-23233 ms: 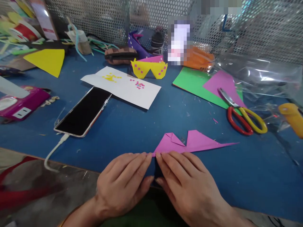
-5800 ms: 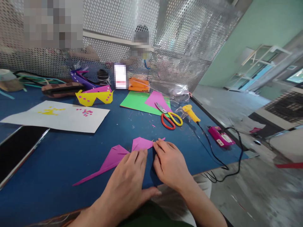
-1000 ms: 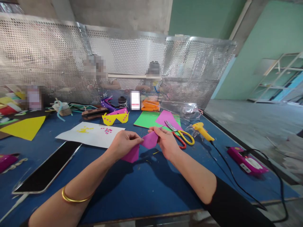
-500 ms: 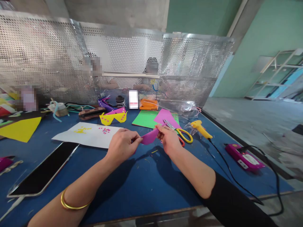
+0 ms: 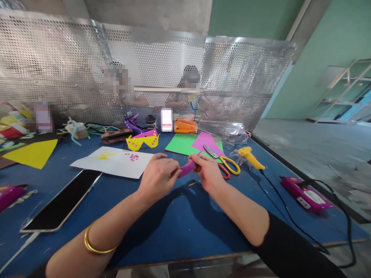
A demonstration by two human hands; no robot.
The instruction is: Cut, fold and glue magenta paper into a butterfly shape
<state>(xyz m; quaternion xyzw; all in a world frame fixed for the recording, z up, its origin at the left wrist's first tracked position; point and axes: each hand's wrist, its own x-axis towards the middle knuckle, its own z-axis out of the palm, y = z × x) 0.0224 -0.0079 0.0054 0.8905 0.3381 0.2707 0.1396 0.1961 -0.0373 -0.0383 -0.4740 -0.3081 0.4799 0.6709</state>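
Note:
A curved purple foam sheet piece (image 5: 187, 169) is stretched between my hands above the blue table. My left hand (image 5: 160, 174) pinches its left end, and my right hand (image 5: 205, 168) grips its right end; the fingers hide both ends. Just beyond my right hand lie yellow-and-red-handled scissors (image 5: 231, 165), their blades over a flat purple sheet (image 5: 209, 143) and a green sheet (image 5: 181, 143). Left of my left hand is a white paper (image 5: 116, 164) with small yellow and pink bits on it. Behind it stands a yellow mask-like cutout (image 5: 142, 142) with pink dots.
A yellow glue gun (image 5: 251, 157) lies at right, its black cord running near a magenta power strip (image 5: 305, 195). A large phone (image 5: 62, 202) with a cable lies at left. A perforated metal screen (image 5: 162, 58) closes the back; two people sit behind it.
The purple piece now looks narrower and more curled between my fingers. Both hands still hold it. The whole view has shifted slightly, so the table's things appear further right.

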